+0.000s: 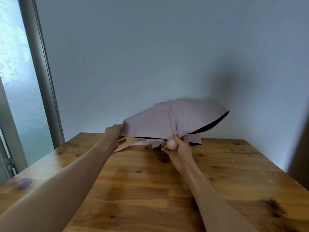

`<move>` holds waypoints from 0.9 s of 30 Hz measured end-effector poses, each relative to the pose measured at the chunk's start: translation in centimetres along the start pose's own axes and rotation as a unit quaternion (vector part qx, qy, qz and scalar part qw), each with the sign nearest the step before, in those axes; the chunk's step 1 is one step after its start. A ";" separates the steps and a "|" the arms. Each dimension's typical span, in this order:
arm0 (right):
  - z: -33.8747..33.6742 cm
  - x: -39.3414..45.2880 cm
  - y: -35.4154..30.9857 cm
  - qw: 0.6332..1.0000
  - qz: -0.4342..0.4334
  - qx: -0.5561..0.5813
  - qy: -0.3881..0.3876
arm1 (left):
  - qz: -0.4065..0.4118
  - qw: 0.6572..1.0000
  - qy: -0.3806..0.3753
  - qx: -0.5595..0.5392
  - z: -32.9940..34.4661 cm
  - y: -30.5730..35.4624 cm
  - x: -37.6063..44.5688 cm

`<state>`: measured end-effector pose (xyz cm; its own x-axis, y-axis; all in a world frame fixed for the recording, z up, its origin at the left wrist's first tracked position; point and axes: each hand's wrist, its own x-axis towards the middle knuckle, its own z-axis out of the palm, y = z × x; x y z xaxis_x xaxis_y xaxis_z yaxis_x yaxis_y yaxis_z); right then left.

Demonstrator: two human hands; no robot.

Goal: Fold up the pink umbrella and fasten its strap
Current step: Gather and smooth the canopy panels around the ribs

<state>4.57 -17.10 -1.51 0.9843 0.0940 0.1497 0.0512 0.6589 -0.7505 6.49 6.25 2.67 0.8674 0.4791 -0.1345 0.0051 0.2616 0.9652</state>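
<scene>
The pink umbrella [187,119] hangs in the air over the far part of the wooden table [150,190], its canopy loose and spread, with the black lining showing along the lower edges. My right hand [179,149] is shut on the round pink handle [172,144], fingers wrapped under it. My left hand [114,131] pinches the canopy's left edge and holds it out to the left. A thin pink strip of fabric [128,145], perhaps the strap, dangles below the canopy toward the table.
A pale blue wall stands close behind the table. A window with a grey frame [45,81] is on the left. A dark brown edge [299,148] rises at the right, beside the table's right side.
</scene>
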 end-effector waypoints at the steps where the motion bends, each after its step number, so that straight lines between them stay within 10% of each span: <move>1: 0.0 0.0 0.0 1.000 0.002 -0.009 -0.005 | 0.037 0.998 -0.007 0.056 0.1 0.1 0.1; 7: 0.4 -0.3 0.2 0.999 0.015 -0.029 -0.030 | 0.292 0.907 -0.154 0.261 0.1 3.2 -1.1; 20: 0.2 -0.2 0.6 0.995 -0.014 -0.085 -0.058 | 0.306 0.807 -0.094 0.496 -1.5 4.8 -0.4; 27: -0.2 -0.1 1.4 0.971 -0.048 -0.222 -0.071 | 0.431 0.816 -0.142 0.358 4.8 6.7 -3.5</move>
<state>4.54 -16.36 -2.66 0.9400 0.1705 0.2956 0.2401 0.2851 -0.9279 5.85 2.26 10.73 0.7828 -0.0141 0.6221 -0.4663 -0.6754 0.5714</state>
